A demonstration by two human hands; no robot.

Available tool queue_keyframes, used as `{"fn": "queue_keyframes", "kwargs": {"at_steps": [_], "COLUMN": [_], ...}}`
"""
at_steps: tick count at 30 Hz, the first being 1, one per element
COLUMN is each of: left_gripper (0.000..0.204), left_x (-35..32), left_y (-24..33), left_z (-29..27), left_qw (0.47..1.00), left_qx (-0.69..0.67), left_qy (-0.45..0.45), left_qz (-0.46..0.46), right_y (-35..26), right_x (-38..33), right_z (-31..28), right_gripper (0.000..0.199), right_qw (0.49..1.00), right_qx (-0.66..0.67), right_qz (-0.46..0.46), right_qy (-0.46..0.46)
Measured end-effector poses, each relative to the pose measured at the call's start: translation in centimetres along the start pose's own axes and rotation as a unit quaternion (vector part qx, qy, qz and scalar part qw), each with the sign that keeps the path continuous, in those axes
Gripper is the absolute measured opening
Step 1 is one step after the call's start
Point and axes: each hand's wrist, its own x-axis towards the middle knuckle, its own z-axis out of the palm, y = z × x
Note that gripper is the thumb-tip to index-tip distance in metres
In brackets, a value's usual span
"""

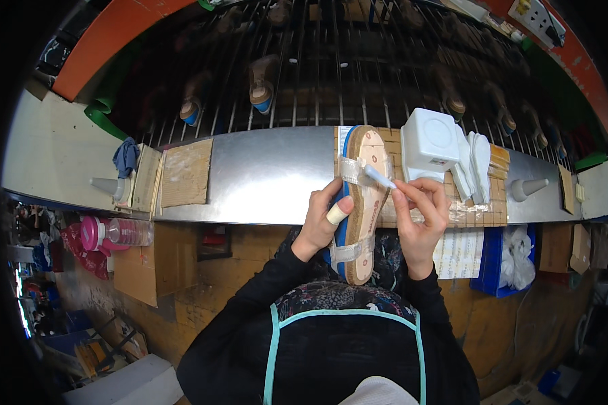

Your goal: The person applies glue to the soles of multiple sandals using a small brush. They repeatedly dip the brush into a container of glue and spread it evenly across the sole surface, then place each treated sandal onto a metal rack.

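A sandal-shaped sole (369, 212) stands lengthwise before me, with cork edges, a beige face, shiny pale straps across both ends and blue along its left side. My left hand (323, 223) grips its left edge; a pale wrap covers the thumb. Between the thumb and fingers of my right hand (423, 214) is a slim pale-blue stick-like tool (378, 177). The tool's far end lies over the upper strap; whether it touches the strap, I cannot tell.
A white plastic container (431, 140) and white pads (478, 165) sit on cardboard at the right. The metal bench (270, 179) borders a roller conveyor (304, 74) carrying several similar pieces. Grey cones (528, 187) flank the bench. Below right stands a blue bin (485, 270).
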Motion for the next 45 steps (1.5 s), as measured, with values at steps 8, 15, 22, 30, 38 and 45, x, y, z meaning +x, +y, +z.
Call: {"fn": "queue_keyframes", "kwargs": {"at_steps": [8,15,22,30,38,45], "left_gripper": [0.079,0.078,0.085,0.065,0.077,0.079], "left_x": [0.1,0.5,1.0,2.2,2.7,3.3], "left_y": [0.6,0.9,1.5,2.4,3.1,3.3], "left_z": [-0.1,-0.5,-1.0,-0.6,0.1,0.7], "left_qw": [0.999,0.999,0.996,0.989,0.969,0.966], "left_qx": [0.035,0.011,-0.028,-0.1,-0.175,-0.201], "left_qy": [0.009,-0.025,-0.07,-0.087,-0.113,-0.081], "left_qz": [0.033,0.019,-0.045,-0.061,-0.13,-0.14], "right_y": [0.1,1.1,1.9,1.9,1.8,1.6], "right_x": [1.6,2.6,2.7,3.4,2.8,1.9], "right_z": [0.6,1.1,0.3,-1.1,-1.4,-1.6], "right_gripper": [0.018,0.018,0.017,0.017,0.018,0.02], "right_qw": [1.0,0.998,0.992,0.992,0.992,0.99], "right_qx": [-0.005,0.06,0.122,0.075,0.025,0.003], "right_qz": [-0.019,-0.014,-0.02,-0.083,-0.122,-0.141], "right_qy": [0.0,0.002,-0.037,-0.053,-0.029,-0.019]}}
